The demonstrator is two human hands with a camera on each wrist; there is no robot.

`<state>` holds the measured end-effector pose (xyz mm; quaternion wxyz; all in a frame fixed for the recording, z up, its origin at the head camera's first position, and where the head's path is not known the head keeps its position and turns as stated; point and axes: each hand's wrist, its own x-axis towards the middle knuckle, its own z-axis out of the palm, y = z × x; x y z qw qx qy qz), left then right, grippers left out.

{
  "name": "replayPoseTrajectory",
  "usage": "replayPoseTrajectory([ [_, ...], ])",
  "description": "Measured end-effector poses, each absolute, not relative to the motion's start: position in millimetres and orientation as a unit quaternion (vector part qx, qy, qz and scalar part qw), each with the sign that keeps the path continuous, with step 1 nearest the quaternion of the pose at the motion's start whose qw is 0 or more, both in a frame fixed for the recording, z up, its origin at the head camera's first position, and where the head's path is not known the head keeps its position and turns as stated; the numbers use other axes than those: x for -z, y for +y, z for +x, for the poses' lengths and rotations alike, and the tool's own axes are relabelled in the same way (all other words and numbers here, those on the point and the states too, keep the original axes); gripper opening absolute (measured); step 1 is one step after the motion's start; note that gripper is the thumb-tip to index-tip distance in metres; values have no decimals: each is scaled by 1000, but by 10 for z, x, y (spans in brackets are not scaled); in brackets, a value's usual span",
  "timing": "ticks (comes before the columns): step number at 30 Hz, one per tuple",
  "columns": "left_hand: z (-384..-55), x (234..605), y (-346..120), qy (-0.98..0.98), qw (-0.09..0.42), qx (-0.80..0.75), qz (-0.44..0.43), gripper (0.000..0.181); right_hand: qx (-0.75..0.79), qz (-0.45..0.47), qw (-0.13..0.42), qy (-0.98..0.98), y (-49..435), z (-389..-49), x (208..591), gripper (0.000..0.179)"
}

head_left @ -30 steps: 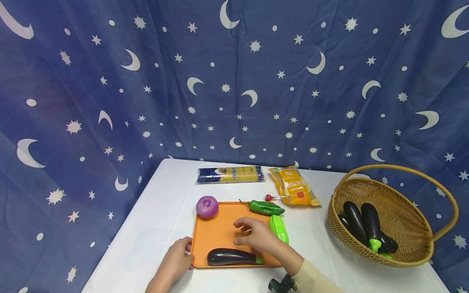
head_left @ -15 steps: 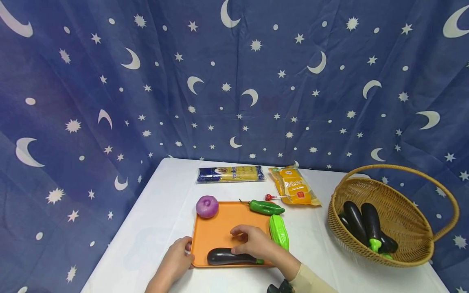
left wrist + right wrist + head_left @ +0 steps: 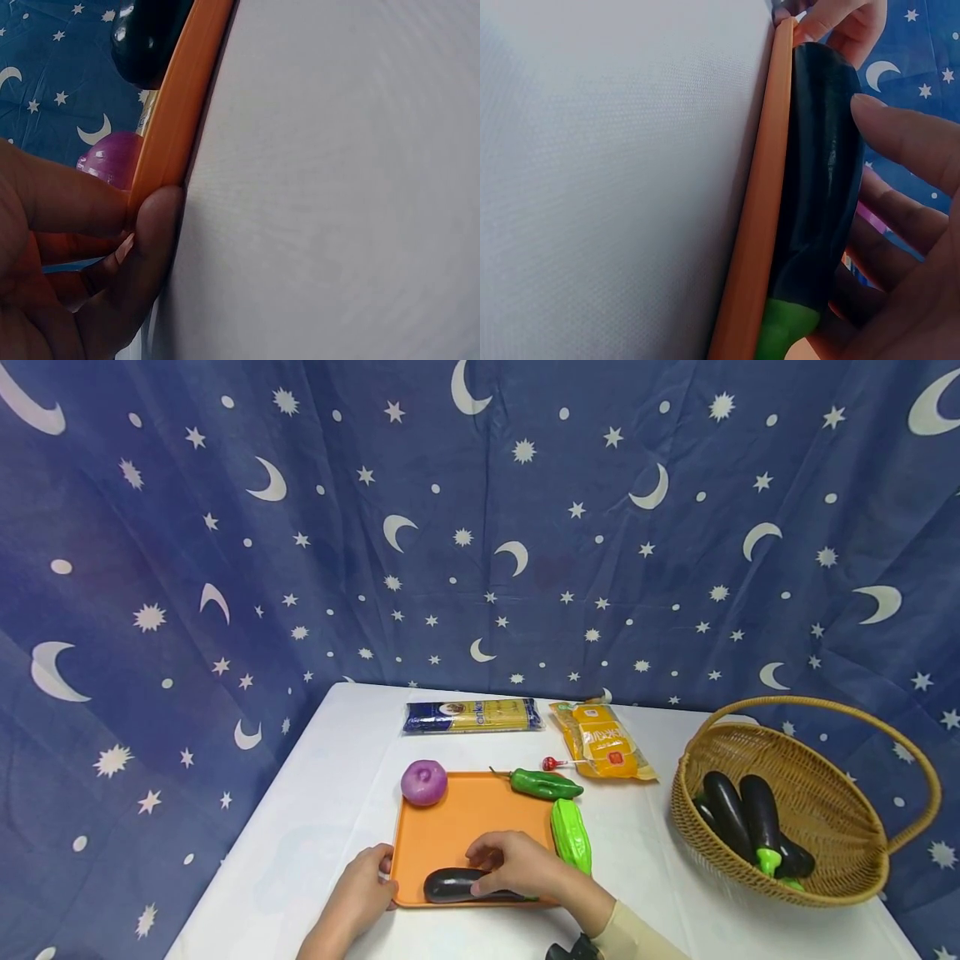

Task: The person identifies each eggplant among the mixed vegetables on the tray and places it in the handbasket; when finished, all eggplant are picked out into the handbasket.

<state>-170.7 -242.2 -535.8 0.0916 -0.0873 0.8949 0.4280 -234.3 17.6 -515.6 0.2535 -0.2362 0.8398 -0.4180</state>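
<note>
An orange tray (image 3: 450, 835) lies on the white table. My left hand (image 3: 356, 892) grips its near left corner; the left wrist view shows the thumb and a finger on either side of the rim (image 3: 180, 105). Along the tray's near side lies a dark eggplant (image 3: 450, 886) with a green stem end (image 3: 786, 326). My right hand (image 3: 517, 864) reaches over it and covers its stem half in the head view. In the right wrist view the thumb touches one side and the curled fingers lie against the far side. The eggplant still rests in the tray.
A purple onion (image 3: 424, 783), a green pepper (image 3: 546, 785) and a bright green ridged vegetable (image 3: 572, 835) lie around the tray's edges. Behind are a pasta packet (image 3: 474, 716), an orange bag (image 3: 603, 742) and a lollipop (image 3: 550, 764). A wicker basket (image 3: 832, 793) holding several eggplants stands right.
My right hand has come down and nearer from above the tray's middle onto the eggplant, its fingers closing around it. The left hand has stayed at the tray corner.
</note>
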Motion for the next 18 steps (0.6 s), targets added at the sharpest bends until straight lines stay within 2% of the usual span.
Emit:
replayPoseTrajectory([
  [18,-1715,5367,-2422,892,92,-432,-90,53,403,-257,253,842,169,-2285,5181,34],
])
